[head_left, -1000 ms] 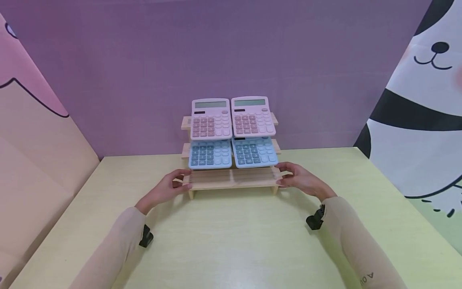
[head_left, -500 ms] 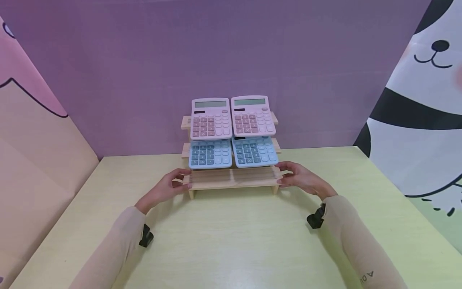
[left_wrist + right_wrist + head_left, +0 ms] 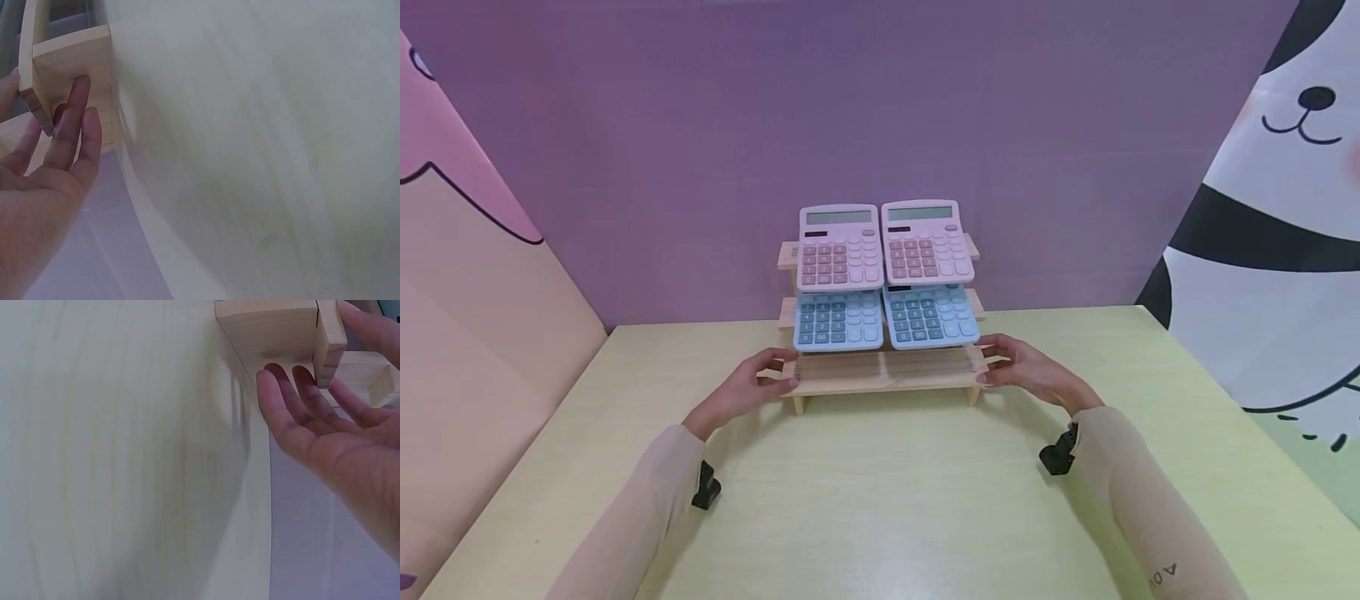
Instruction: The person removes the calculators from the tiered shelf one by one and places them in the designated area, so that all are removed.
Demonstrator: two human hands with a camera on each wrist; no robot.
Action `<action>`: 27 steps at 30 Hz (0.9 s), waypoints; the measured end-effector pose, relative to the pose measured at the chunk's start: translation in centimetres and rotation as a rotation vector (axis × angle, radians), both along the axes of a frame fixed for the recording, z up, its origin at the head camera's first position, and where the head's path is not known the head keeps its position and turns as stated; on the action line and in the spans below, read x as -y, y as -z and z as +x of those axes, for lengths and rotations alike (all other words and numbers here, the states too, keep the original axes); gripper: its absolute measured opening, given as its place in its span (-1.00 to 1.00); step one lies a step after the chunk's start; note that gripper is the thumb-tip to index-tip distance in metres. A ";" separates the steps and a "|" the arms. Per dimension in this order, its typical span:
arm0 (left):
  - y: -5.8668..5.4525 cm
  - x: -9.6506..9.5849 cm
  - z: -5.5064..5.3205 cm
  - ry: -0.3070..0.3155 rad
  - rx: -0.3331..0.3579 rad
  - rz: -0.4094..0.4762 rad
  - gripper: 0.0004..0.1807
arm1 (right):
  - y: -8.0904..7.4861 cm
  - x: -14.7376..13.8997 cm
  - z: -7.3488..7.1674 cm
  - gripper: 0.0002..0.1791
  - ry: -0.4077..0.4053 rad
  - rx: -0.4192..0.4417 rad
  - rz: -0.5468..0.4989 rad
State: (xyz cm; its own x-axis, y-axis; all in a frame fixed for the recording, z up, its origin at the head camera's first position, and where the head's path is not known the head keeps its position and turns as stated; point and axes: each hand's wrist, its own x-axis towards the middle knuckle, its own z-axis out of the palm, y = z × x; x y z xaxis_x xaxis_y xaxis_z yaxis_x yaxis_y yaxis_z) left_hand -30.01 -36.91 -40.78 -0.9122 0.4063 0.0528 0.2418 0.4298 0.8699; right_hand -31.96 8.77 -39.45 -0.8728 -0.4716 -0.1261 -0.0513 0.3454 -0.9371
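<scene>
Your left hand [image 3: 745, 390] and right hand [image 3: 1032, 372] pinch opposite ends of the rack [image 3: 883, 372] at its bottom tier, fingers part-curled around it. Rack's on the table [image 3: 880, 492]; pink calculators [image 3: 839, 248] top, blue calculators [image 3: 838, 322] middle.

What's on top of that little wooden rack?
On the wooden rack, two pink calculators sit tilted on the upper tier, and two blue calculators on the tier below. The pink pair hides the blue calculators' displays; anything directly behind the calculators is covered too.
</scene>
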 end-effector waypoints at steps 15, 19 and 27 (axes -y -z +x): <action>0.2 0.1 -0.1 -0.008 -0.007 -0.002 -0.42 | -1.2 -0.8 0.1 -0.23 0.063 -0.074 0.047; 0.2 0.0 -0.1 -0.014 -0.008 -0.009 -0.42 | -1.8 -1.0 -0.1 -0.27 0.088 -0.104 0.035; 0.3 0.0 -0.2 -0.013 -0.013 -0.010 -0.40 | -3.6 -1.0 -0.4 -0.30 0.143 -0.161 -0.006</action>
